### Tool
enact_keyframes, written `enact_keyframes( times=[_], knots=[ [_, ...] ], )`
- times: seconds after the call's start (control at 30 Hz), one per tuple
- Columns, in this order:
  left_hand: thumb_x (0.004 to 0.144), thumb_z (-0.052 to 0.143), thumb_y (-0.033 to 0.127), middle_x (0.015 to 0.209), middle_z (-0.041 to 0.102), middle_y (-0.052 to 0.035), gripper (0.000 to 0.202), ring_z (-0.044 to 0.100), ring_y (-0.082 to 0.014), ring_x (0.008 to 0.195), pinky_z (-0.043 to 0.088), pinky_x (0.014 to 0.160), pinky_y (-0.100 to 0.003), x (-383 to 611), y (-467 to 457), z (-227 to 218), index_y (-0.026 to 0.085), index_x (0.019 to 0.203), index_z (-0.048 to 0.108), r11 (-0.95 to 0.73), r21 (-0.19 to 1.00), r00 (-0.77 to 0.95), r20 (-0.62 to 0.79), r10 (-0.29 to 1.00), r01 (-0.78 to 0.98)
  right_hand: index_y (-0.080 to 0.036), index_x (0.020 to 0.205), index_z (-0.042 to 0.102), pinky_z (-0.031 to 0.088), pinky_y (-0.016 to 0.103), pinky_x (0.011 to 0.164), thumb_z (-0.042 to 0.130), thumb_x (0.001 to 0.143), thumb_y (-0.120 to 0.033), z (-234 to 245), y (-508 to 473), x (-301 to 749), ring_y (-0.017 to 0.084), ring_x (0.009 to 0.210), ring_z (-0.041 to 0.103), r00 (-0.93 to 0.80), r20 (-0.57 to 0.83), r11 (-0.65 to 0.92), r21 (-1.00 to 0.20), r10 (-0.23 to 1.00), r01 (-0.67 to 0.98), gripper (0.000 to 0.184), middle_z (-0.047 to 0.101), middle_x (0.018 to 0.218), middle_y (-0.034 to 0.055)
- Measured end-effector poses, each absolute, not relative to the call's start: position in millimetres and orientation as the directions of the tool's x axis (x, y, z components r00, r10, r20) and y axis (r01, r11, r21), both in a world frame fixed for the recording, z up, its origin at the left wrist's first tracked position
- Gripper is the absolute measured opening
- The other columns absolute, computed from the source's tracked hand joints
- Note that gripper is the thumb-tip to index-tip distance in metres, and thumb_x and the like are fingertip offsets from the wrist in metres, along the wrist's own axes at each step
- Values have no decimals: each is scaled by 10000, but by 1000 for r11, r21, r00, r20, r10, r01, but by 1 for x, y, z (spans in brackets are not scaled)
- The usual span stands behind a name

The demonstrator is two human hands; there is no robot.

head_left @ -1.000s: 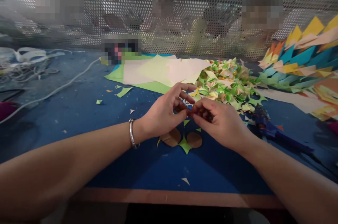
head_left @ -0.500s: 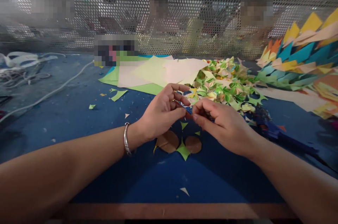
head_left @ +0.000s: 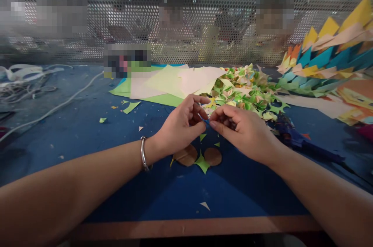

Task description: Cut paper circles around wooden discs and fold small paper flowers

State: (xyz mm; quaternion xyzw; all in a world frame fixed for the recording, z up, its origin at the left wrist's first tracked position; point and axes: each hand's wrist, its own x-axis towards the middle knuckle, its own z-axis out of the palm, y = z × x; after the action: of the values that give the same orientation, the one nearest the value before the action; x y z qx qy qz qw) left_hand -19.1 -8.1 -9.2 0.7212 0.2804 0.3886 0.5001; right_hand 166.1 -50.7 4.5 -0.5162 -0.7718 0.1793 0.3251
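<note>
Above the middle of the table, my left hand (head_left: 186, 122) and my right hand (head_left: 241, 130) meet with curled fingers. Thumb and fingertips of each are pinched, almost touching the other hand. A speck of brighter blue shows between the fingertips; what they hold is mostly hidden and too small to name. Below them on the table lie two brown paper discs (head_left: 214, 156), the left one partly behind my left hand. A pointed green paper scrap (head_left: 202, 162) lies between the discs.
Pastel paper sheets (head_left: 159, 80) and a heap of folded green and cream paper pieces (head_left: 247, 91) lie beyond my hands. A dark blue glue gun (head_left: 309, 144) is at right, near a layered paper model (head_left: 326, 54). A white cable (head_left: 58, 107) crosses the left; a perforated screen (head_left: 198, 41) stands behind.
The reddish sliver seen between my fingertips before is now hidden. My right hand has shifted slightly left, closer to my left hand. The camera view has tilted a little.
</note>
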Motion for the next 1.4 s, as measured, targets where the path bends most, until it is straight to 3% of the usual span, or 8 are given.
enact_keyframes(
  times=[0.2, 0.5, 0.63, 0.73, 0.87, 1.1, 1.2, 1.4],
  knots=[
    [760, 474, 36, 837, 617, 4, 413, 562, -119, 700, 463, 649, -271, -21, -9, -14, 193, 1137, 538, -565, 749, 574, 308, 759, 346, -206, 800, 591, 375, 233, 504, 604, 889, -268, 3, -49, 164, 97, 540, 489, -242, 313, 392, -635, 919, 666, 109, 580, 639, -36],
    [742, 471, 4, 1026, 669, -66, 344, 622, -167, 870, 514, 756, -297, -30, 7, -4, 182, 978, 647, -640, 534, 588, 294, 754, 553, -202, 734, 521, 348, 240, 490, 590, 852, -229, 3, -49, 161, 93, 508, 461, -266, 311, 408, -641, 912, 650, 140, 515, 577, -43],
    [844, 491, 132, 1042, 679, -103, 240, 627, -222, 977, 506, 907, -370, -30, 36, 2, 153, 1012, 661, -706, 314, 627, 324, 708, 635, -202, 742, 513, 354, 253, 513, 583, 839, -219, 1, -46, 159, 98, 521, 461, -296, 277, 405, -651, 914, 642, 121, 517, 591, -32],
    [880, 512, 256, 1170, 667, -124, 359, 589, -257, 1133, 450, 1031, -397, -24, 64, 3, 131, 1202, 612, -681, 100, 620, 336, 709, 726, -201, 754, 519, 353, 260, 528, 583, 834, -222, 0, -45, 159, 100, 525, 462, -314, 231, 385, -668, 921, 637, 104, 527, 597, -27],
    [847, 530, 305, 1240, 652, -192, 500, 592, -320, 1160, 474, 989, -436, -14, 97, 1, 72, 1288, 567, -616, 58, 572, 312, 759, 785, -203, 753, 513, 352, 261, 537, 584, 830, -224, 0, -46, 160, 101, 534, 463, -334, 190, 367, -690, 923, 624, 107, 532, 608, -25],
    [833, 538, 307, 1003, 757, -149, 309, 688, -319, 945, 529, 795, -398, -11, 116, -1, 149, 1016, 729, -568, 44, 538, 272, 798, 822, -205, 753, 513, 356, 262, 542, 583, 839, -222, 3, -46, 160, 97, 533, 447, -351, 177, 368, -701, 920, 612, 112, 514, 601, -32],
    [873, 469, 226, 1055, 763, -143, 330, 688, -324, 1015, 533, 840, -426, -16, 115, -1, 164, 1004, 765, -558, 75, 505, 341, 793, 826, -201, 764, 530, 361, 258, 540, 582, 844, -216, 2, -46, 160, 92, 534, 447, -351, 179, 370, -701, 919, 610, 97, 518, 609, -34],
    [993, 380, 268, 1320, 680, -36, 406, 632, -185, 1188, 494, 1020, -336, -32, 102, 19, 219, 1317, 620, -631, 177, 398, 640, 657, 755, -191, 849, 581, 427, 249, 561, 577, 897, -287, 1, -42, 163, 101, 604, 530, -272, 221, 340, -764, 937, 548, 107, 588, 713, -10]
  ],
)
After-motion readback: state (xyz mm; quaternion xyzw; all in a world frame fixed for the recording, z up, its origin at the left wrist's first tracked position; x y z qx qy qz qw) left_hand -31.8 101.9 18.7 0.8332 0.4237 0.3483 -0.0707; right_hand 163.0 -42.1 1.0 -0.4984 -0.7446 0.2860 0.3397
